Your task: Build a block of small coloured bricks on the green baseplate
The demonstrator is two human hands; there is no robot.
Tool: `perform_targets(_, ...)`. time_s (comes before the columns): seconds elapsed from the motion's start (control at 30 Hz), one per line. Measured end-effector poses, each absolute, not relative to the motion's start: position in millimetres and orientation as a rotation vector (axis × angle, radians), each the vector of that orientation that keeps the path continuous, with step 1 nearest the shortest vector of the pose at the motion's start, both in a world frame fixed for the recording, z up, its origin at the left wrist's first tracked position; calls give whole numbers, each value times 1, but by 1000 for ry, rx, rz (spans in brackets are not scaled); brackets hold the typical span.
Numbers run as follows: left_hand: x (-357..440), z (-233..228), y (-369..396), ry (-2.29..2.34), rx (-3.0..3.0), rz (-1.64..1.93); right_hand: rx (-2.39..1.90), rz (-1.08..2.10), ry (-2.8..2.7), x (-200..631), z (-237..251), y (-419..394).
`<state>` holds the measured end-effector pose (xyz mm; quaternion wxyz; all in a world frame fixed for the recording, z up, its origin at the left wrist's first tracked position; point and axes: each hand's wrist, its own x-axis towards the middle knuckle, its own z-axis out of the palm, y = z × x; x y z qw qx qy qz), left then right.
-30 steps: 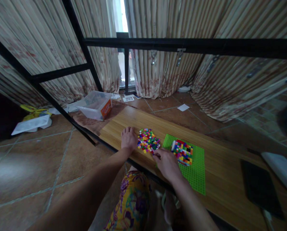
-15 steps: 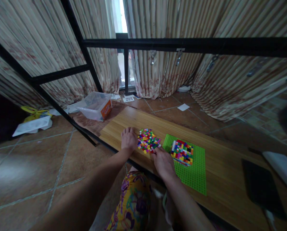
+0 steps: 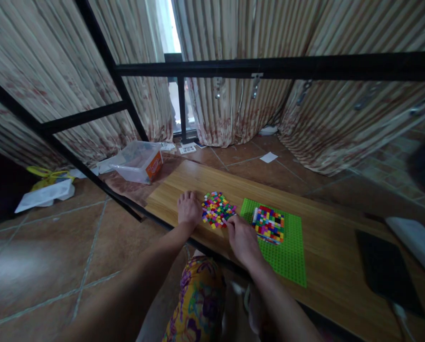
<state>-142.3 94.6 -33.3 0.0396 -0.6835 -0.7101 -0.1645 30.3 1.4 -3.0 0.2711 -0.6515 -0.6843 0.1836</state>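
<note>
A heap of small loose coloured bricks (image 3: 216,208) lies on the wooden table (image 3: 326,237). To its right a green baseplate (image 3: 290,247) carries a block of coloured bricks (image 3: 268,223) pressed onto it. My left hand (image 3: 188,209) rests flat on the table, touching the heap's left edge. My right hand (image 3: 241,237) sits at the heap's right edge, fingertips pinched at a brick there; the frames do not show whether it holds one.
A clear plastic box (image 3: 138,161) and papers lie on the tiled floor beyond the table. A black bed frame bar (image 3: 269,66) crosses above. A dark flat object (image 3: 385,270) and a white object (image 3: 415,237) lie at the table's right end.
My right hand slid from the baseplate's near-left corner up to the right edge of the loose heap. The left hand stayed put. The view shifted slightly.
</note>
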Motion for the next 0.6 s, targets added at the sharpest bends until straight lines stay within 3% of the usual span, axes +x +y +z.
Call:
perform_targets(0.23,-143,-32,96,-2190,-2106,-497,-1086,1136,-1033,64,18,3)
perform_targets(0.6,-145,-28,97,-2188,-2110,-482,-970,1204,-775,82,31,3)
